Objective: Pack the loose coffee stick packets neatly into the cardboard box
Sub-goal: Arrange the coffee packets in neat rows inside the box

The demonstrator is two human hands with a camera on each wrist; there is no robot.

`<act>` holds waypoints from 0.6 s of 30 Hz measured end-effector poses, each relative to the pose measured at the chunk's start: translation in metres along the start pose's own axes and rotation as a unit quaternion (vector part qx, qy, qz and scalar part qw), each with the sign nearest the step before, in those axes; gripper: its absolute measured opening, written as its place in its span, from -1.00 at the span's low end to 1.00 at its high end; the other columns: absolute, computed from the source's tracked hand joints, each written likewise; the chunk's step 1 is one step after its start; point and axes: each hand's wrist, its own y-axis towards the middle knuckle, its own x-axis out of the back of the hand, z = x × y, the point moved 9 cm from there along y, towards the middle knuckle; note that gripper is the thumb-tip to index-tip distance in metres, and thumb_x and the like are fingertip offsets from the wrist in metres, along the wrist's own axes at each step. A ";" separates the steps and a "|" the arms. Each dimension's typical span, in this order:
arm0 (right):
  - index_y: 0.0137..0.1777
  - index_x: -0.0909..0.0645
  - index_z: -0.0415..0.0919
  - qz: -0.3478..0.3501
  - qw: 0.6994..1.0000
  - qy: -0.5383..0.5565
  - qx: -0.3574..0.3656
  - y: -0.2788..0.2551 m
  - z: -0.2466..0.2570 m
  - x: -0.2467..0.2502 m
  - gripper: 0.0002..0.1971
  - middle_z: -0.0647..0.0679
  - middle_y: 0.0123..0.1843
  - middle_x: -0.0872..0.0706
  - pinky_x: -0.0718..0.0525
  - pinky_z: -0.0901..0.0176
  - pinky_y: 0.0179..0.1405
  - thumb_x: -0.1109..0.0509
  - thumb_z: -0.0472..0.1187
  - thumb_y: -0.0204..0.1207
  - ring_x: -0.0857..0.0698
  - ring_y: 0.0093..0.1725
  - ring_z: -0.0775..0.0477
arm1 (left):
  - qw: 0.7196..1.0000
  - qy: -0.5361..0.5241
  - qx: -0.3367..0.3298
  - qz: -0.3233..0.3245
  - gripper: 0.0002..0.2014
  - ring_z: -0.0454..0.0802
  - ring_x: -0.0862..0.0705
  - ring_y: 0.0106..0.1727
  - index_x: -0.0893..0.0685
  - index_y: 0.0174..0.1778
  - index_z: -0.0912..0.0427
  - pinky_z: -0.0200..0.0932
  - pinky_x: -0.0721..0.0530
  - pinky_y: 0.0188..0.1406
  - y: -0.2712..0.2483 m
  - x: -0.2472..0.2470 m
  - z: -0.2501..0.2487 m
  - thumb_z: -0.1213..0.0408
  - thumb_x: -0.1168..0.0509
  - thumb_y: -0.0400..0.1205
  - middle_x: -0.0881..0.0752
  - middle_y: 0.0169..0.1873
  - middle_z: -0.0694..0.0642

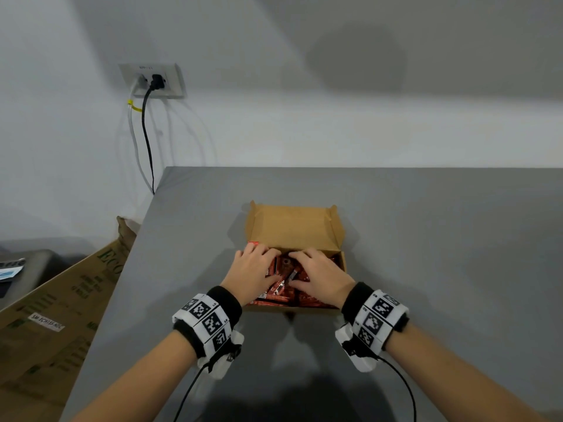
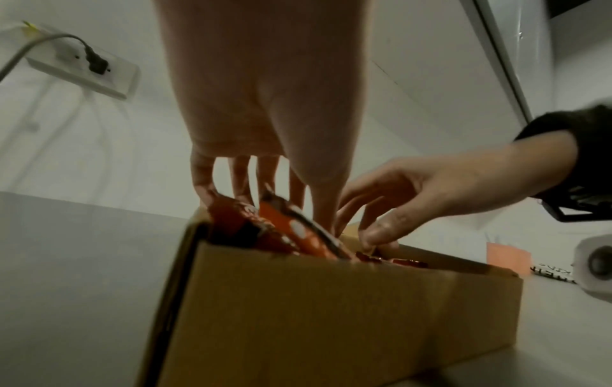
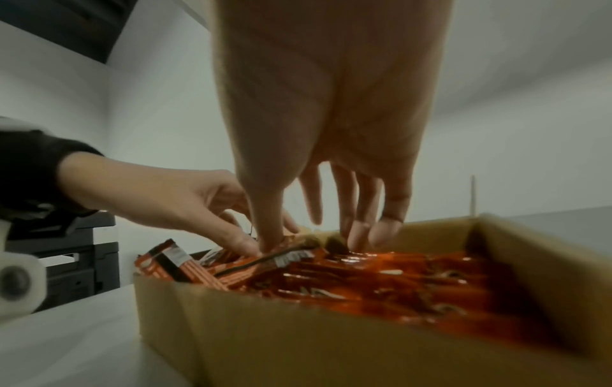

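Observation:
An open cardboard box [image 1: 292, 226] stands in the middle of the grey table [image 1: 441, 269], its lid tipped back. Red coffee stick packets [image 1: 280, 289] fill it; most lie flat, while a few at the left end stick up askew [image 2: 291, 233]. Both hands are over the box. My left hand [image 1: 254, 269] has spread fingers [image 2: 265, 178] pointing down onto the raised packets at the left end. My right hand [image 1: 316, 274] touches the packets [image 3: 397, 282] in the middle with its thumb and fingertips [image 3: 361, 230]. No packet is clearly gripped by either hand.
A wall outlet with plugged cables [image 1: 154, 80] sits at the back left. A big printed carton [image 1: 61, 315] leans beside the table's left edge. Bare tabletop surrounds the box. A dark printer-like unit [image 3: 82, 261] shows off to the left.

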 end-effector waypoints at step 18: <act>0.55 -0.17 -0.15 0.096 0.995 -0.035 0.018 0.026 0.036 -0.028 -0.09 -0.20 0.39 -0.38 -0.49 -0.11 0.35 -0.55 0.07 0.29 -0.48 0.34 -0.28 | 0.984 -0.162 0.078 0.020 -0.41 0.03 -0.47 0.30 -0.26 0.54 0.17 -0.12 -0.51 0.30 -0.012 0.012 0.035 0.27 -0.27 0.58 -0.44 0.28 0.09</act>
